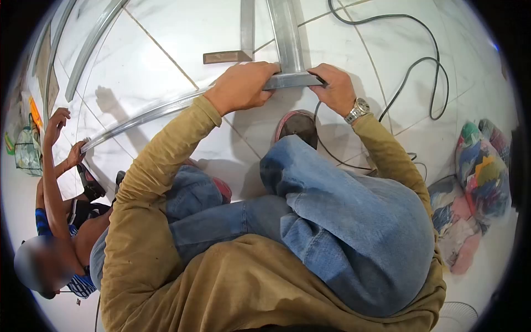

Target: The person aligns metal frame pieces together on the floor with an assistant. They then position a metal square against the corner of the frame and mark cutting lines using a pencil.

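A long silvery metal channel [160, 109] runs from the left across to my hands. My left hand [243, 87] is closed around it near its right part. At the right end, the fingers of my right hand [334, 87] grip the channel tip, where a small dark piece shows by the thumb. Another wide metal channel [285, 39] extends away from me, its near end meeting the held one between my hands. Just beyond my left hand, a brown block [227, 57] lies on the floor at the end of a narrower metal bar [247, 25].
At the left, a co-worker's hand [76, 153] holds the channel's far end. Metal strips [91, 52] lie at the upper left. A black cable [412, 61] loops over the tiled floor [166, 33]. Bags of cloth [481, 171] sit at the right, a mesh basket [27, 149] far left.
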### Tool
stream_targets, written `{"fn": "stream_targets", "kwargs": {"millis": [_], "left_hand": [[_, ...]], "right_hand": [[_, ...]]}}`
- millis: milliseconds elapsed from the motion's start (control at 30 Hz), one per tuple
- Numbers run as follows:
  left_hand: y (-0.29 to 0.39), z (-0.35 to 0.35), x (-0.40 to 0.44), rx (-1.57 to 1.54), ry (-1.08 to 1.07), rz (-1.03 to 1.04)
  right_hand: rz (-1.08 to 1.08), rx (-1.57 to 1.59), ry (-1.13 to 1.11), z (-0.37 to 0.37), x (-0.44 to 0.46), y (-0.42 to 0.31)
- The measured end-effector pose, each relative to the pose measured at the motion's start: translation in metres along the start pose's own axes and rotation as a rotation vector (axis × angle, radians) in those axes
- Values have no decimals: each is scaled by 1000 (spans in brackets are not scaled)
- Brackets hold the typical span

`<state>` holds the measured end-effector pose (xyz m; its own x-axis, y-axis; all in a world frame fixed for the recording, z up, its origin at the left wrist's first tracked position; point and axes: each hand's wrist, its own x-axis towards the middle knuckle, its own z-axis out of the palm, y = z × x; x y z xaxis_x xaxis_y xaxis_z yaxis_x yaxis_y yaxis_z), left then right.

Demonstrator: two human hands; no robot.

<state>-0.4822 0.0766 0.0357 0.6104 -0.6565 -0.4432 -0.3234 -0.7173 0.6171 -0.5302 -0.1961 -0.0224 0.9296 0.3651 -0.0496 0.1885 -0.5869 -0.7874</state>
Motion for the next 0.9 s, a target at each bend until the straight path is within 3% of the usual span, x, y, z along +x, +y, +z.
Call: {"fn": "stream_targets", "kwargs": {"millis": [167,900], "left_hand": [[-8,5,-4,26,43,55],[8,19,8,211,160,-74]], "right_hand": [[-1,11,1,3,1,0],[-33,-7,54,11,-3,12]]}}
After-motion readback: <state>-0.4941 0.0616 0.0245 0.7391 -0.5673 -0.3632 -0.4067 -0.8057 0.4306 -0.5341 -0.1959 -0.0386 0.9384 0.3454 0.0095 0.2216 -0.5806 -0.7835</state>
